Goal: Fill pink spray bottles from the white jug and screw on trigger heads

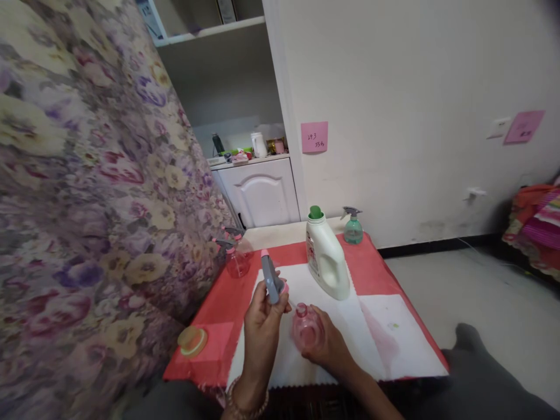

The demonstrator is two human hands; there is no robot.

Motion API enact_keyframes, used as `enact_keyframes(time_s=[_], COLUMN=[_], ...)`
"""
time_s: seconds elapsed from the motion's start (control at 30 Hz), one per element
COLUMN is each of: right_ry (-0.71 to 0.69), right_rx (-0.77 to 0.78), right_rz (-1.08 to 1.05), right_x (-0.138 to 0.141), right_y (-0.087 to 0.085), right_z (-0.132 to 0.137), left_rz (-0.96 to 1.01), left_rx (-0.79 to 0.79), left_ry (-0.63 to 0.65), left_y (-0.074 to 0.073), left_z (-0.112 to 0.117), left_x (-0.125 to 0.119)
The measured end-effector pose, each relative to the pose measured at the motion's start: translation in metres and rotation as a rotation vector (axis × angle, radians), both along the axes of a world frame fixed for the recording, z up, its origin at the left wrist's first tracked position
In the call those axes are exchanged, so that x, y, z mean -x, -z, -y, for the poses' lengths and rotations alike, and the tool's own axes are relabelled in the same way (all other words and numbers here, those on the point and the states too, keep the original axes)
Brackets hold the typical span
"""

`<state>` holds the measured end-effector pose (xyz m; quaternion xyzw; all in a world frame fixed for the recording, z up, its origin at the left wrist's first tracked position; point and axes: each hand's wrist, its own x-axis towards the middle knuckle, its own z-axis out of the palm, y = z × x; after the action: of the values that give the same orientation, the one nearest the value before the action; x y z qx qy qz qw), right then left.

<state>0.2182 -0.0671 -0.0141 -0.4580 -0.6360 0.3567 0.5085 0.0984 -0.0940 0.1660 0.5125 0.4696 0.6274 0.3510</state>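
Altogether three spray bottles, one detergent jug, two hands.

— What is the small pink bottle made of?
— Clear tinted plastic, smooth and a little glossy. The grey spray head looks like matt plastic.

— And the white jug?
— Opaque plastic, satin smooth, with a green plastic cap.

— The table?
— A red covering, smooth, with a white cloth over it, matt and frayed along its near edge.

— On the left?
— Floral printed fabric, soft and matt.
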Motion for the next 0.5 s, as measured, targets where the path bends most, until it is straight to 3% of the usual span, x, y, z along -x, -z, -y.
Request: enact_keyframes(time_s=[0.17,0.3,0.5], right_ry=[0.035,-0.015,-0.037], right_rx=[-0.007,0.008,0.015], right_rz=[0.006,-0.017,-0.032], right_x=[0.001,0.0,-0.003], right_y=[0.002,0.005,0.007], right_z=[0.0,-0.001,-0.002], left_rz=[0.017,-0.005,-0.037], left_rx=[0.074,0.156,0.211], left_ry=[0.036,0.113,0.087], left_y=[0.022,0.043,0.068], left_z=[-0.013,-0.02,-0.026], left_x=[-0.002,-0.004,-0.007])
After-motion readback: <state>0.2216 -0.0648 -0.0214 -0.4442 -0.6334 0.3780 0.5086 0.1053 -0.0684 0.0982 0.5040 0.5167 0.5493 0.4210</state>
